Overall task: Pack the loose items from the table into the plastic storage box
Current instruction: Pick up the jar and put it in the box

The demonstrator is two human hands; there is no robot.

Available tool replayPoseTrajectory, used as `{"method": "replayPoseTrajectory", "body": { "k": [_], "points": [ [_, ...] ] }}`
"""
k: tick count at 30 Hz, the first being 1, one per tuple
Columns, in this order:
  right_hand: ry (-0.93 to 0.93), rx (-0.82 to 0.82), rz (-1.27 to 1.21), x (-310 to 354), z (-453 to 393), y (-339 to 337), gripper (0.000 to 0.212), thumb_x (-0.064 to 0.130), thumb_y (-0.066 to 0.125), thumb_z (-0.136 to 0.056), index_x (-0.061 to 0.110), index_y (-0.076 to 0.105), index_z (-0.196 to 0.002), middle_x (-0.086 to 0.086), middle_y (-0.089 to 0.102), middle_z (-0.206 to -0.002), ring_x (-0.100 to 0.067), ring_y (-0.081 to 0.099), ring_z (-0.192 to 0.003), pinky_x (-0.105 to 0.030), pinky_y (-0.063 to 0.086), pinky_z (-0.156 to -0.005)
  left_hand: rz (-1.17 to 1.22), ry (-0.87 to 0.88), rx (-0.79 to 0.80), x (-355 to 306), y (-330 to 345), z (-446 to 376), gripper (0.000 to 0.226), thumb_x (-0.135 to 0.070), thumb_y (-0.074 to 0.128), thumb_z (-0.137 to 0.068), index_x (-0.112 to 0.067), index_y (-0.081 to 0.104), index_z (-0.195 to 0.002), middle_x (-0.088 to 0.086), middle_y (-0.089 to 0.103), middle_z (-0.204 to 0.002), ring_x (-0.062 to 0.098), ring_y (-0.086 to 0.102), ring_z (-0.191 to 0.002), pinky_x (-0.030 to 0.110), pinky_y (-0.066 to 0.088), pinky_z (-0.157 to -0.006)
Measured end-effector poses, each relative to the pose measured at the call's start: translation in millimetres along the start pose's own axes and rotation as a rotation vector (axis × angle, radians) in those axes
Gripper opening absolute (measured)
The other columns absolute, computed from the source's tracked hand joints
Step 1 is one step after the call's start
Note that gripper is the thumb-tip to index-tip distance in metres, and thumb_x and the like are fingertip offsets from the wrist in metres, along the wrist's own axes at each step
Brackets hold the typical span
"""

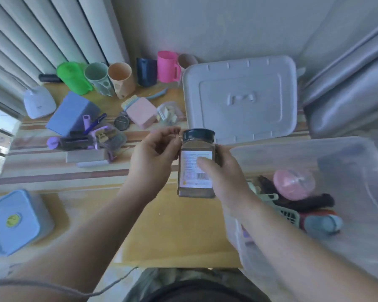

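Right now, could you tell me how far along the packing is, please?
Done: the storage box already holds a pink round container and green basket. In hand: the right hand grips a spice jar; the left hand touches it. Left: cups like the pink cup and small clutter remain.

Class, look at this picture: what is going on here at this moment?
A person is packing table clutter into a clear plastic storage box on their right. The right hand holds a spice jar with a dark cap upright over the table, while the left hand sits beside the cap, pinching something small. The box already holds a few things; its lid lies on the table, and cups and other items remain unpacked.
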State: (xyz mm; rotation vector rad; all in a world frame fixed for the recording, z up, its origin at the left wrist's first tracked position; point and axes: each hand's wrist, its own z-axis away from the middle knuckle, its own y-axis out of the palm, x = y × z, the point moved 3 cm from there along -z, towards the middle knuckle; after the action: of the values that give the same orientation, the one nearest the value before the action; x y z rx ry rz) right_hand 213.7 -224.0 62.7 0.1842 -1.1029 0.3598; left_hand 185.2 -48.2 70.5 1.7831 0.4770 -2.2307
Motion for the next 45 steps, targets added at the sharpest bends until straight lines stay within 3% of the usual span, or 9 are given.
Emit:
{"method": "replayPoseTrajectory", "body": {
  "k": [4, 7, 11, 18, 21, 25, 32, 38, 45],
  "points": [
    [-0.156, -0.1, 0.074, 20, 35, -98, 0.031, 0.027, 0.066, -0.084, 0.031, 0.07, -0.115, -0.002, 0.077, -0.107, -0.025, 0.074, -0.101, -0.047, 0.06, -0.086, -0.025, 0.079, 0.217, -40, 80, 21, 0.026, -0.012, 0.066, -0.099, -0.026, 0.067, -0.121, 0.01, 0.073, -0.084, 0.029, 0.071, -0.081, 0.041, 0.061, -0.081],
    [-0.081, -0.193, 0.235, -13, 49, -160, 0.03, 0.027, 0.07, -0.081, 0.045, 0.07, -0.104, 0.009, 0.077, -0.093, -0.013, 0.071, -0.088, -0.042, 0.057, -0.083, -0.311, 0.075, 0.384, -28, 137, 35, 0.028, -0.02, 0.064, -0.098, -0.039, 0.064, -0.118, -0.005, 0.074, -0.081, 0.014, 0.069, -0.076, 0.031, 0.058, -0.075],
    [0.179, 0.043, 0.553, -96, 48, -198, 0.03, 0.034, 0.078, -0.08, 0.048, 0.07, -0.106, 0.022, 0.076, -0.094, 0.002, 0.069, -0.09, -0.035, 0.058, -0.089, -0.927, 0.219, 0.576, 9, 197, 52, 0.022, -0.027, 0.057, -0.098, -0.038, 0.069, -0.113, -0.005, 0.077, -0.099, 0.016, 0.07, -0.089, 0.032, 0.056, -0.081],
    [0.216, 0.288, 0.981, -131, 38, -189, 0.052, 0.049, 0.071, -0.093, 0.016, 0.061, -0.131, -0.004, 0.063, -0.133, -0.028, 0.058, -0.122, -0.035, 0.041, -0.085, -1.644, 0.384, 0.701, 36, 226, 70, 0.007, -0.031, 0.046, -0.101, -0.028, 0.051, -0.103, 0.0, 0.065, -0.082, 0.027, 0.052, -0.07, 0.039, 0.033, -0.077],
    [0.074, 0.253, 1.017, -123, 32, -199, 0.04, 0.049, 0.073, -0.091, 0.026, 0.066, -0.124, 0.003, 0.067, -0.124, -0.024, 0.062, -0.117, -0.033, 0.045, -0.084, -1.618, 0.316, 0.679, 39, 227, 65, 0.011, -0.025, 0.05, -0.101, -0.033, 0.044, -0.095, -0.008, 0.055, -0.077, 0.025, 0.061, -0.078, 0.037, 0.032, -0.076],
    [-0.027, 0.176, 0.601, -104, 35, -215, 0.029, 0.038, 0.076, -0.093, 0.035, 0.07, -0.121, 0.019, 0.072, -0.109, -0.002, 0.065, -0.103, -0.025, 0.05, -0.09, -1.314, 0.162, 0.653, 32, 229, 60, 0.009, -0.039, 0.057, -0.099, -0.037, 0.065, -0.102, -0.013, 0.072, -0.1, 0.016, 0.064, -0.097, 0.034, 0.043, -0.082],
    [-0.094, 0.117, 0.46, -89, 29, -211, 0.021, 0.027, 0.078, -0.092, 0.047, 0.073, -0.095, 0.028, 0.075, -0.095, 0.004, 0.067, -0.089, -0.017, 0.052, -0.084, -1.07, 0.073, 0.508, 30, 224, 60, 0.012, -0.041, 0.065, -0.094, -0.032, 0.07, -0.101, -0.009, 0.075, -0.101, 0.018, 0.066, -0.095, 0.036, 0.054, -0.085],
    [-0.134, 0.041, 0.635, -93, 7, -202, 0.01, 0.023, 0.074, -0.097, 0.028, 0.078, -0.104, 0.015, 0.077, -0.101, -0.003, 0.068, -0.089, -0.028, 0.057, -0.085, -1.346, 0.47, 0.388, 26, 210, 55, 0.025, -0.038, 0.065, -0.094, -0.04, 0.07, -0.118, -0.018, 0.072, -0.117, 0.018, 0.055, -0.113, 0.037, 0.043, -0.095],
    [-0.18, 0.014, 0.785, -101, -23, -192, 0.027, 0.023, 0.055, -0.108, 0.028, 0.074, -0.127, 0.007, 0.073, -0.123, -0.015, 0.066, -0.109, -0.031, 0.051, -0.092, -1.185, 0.489, 0.198, 30, 166, 42, 0.031, -0.018, 0.074, -0.086, -0.035, 0.073, -0.112, -0.006, 0.063, -0.128, 0.028, 0.053, -0.123, 0.047, 0.046, -0.105]
  ]
}}
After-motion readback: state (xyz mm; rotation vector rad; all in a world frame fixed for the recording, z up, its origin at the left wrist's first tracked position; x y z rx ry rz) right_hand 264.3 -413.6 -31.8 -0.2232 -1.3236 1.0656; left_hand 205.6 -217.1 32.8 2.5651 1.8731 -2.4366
